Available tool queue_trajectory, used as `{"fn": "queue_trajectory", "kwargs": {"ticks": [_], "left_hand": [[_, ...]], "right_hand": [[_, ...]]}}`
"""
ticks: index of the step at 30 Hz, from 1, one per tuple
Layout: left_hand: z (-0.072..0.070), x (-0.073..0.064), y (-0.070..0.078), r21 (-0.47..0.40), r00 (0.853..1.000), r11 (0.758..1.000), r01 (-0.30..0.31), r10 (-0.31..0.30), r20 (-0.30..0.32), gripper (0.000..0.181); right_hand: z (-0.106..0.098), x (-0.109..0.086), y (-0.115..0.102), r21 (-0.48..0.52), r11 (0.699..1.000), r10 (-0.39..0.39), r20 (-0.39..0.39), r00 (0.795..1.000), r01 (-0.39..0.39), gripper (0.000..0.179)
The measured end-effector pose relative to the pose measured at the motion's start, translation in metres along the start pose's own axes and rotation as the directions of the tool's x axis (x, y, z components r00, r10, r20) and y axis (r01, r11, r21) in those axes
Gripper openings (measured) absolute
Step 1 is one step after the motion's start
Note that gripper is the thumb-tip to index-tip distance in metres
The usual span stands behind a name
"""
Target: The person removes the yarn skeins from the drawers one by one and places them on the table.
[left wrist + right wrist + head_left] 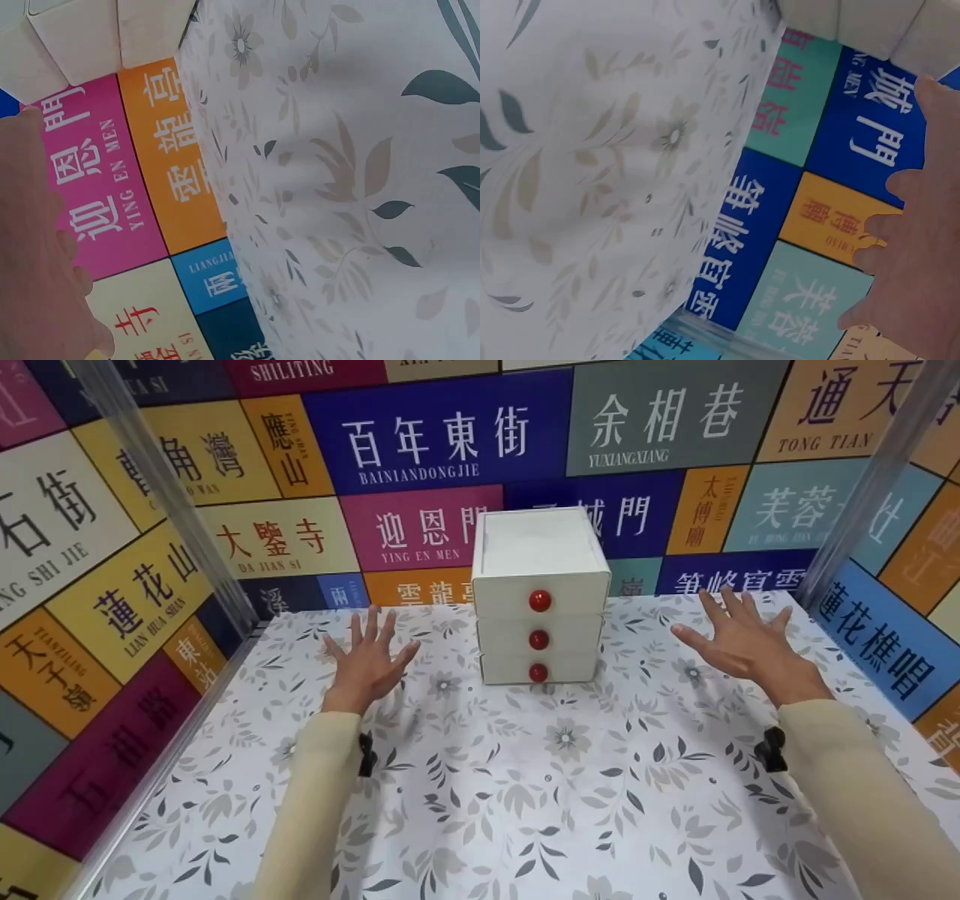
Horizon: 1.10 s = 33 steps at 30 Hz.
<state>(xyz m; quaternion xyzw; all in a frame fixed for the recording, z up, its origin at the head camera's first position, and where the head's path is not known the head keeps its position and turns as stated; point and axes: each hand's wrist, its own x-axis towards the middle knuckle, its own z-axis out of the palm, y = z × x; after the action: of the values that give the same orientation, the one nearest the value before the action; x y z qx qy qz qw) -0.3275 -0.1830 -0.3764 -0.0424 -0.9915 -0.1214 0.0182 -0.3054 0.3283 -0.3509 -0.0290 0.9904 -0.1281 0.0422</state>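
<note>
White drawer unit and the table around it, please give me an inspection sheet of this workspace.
Surface: table with a white cover in a grey leaf-and-flower print.
Job's things: white drawer unit, upright at the table's far side; three red knobs in a column, drawers appear shut.
Clutter: nothing seen.
Grippers: left hand and right hand, fingers spread, either side of the unit and apart from it, holding nothing.
Cables: nothing seen.
Surroundings: colourful panels with Chinese characters behind and beside; see-through posts at both back corners.
</note>
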Motion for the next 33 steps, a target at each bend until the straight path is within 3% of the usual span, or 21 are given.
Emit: {"fn": "queue_trajectory", "kwargs": {"ticks": [4, 9, 14, 17, 22, 28, 31, 33], "left_hand": [[-0.002, -0.003, 0.004, -0.047, 0.999, 0.998, -0.031, 0.033, 0.026, 0.082], [-0.002, -0.002, 0.011, -0.11, 0.997, 0.992, -0.055, 0.062, 0.055, 0.078], [-0.002, 0.002, 0.025, -0.266, 0.992, 0.96, -0.084, 0.106, 0.07, 0.075], [-0.003, 0.005, 0.034, -0.402, 0.993, 0.912, -0.082, 0.109, 0.045, 0.074], [-0.004, 0.011, 0.05, -0.591, 0.994, 0.8, -0.106, 0.106, -0.034, 0.065], [-0.005, 0.022, 0.068, -0.738, 0.993, 0.665, -0.119, 0.091, -0.078, 0.061], [-0.005, 0.029, 0.075, -0.783, 0.994, 0.613, -0.107, 0.077, -0.076, 0.059], [-0.004, 0.034, 0.078, -0.803, 0.994, 0.585, -0.11, 0.078, -0.078, 0.059]], "right_hand": [[-0.004, 0.001, -0.017, 0.027, 0.999, -0.02, 0.042, 0.999, 0.019, 0.105], [-0.006, 0.001, -0.042, 0.118, 0.993, -0.049, 0.166, 0.985, 0.029, 0.107], [-0.007, -0.001, -0.061, 0.207, 0.978, -0.083, 0.237, 0.968, 0.033, 0.107], [-0.006, 0.0, -0.074, 0.278, 0.959, -0.13, 0.244, 0.961, 0.059, 0.102], [-0.004, 0.005, -0.096, 0.409, 0.906, -0.212, 0.222, 0.952, 0.106, 0.092], [0.002, 0.011, -0.115, 0.529, 0.842, -0.241, 0.186, 0.953, 0.11, 0.088], [0.007, 0.013, -0.12, 0.596, 0.798, -0.235, 0.165, 0.958, 0.093, 0.088], [0.011, 0.015, -0.124, 0.655, 0.751, -0.234, 0.153, 0.96, 0.079, 0.088]]}}
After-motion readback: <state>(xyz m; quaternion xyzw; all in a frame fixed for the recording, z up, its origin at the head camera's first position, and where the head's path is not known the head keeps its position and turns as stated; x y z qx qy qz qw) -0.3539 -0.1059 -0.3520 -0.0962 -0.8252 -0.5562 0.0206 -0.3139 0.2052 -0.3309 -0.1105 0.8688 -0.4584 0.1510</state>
